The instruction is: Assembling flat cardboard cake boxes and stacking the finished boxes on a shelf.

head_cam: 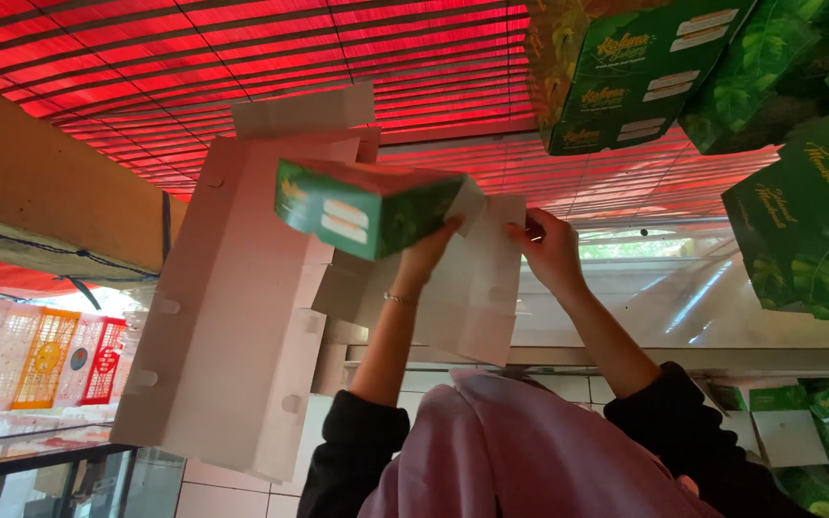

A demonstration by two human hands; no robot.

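My left hand holds up a green printed carton by its right end, fingers at the white end flap. The carton is folded into a box shape and tilted. My right hand pinches the top edge of a pale flat cardboard sheet that hangs just behind and below the carton. Both arms wear black sleeves, and a thin bracelet sits on my left wrist. A pink garment fills the lower middle of the view.
A large unfolded pale cardboard blank with tabs lies to the left. Stacks of green leaf-printed cartons fill the right side. A red slatted mat spans the top. Coloured plastic crates stand at far left.
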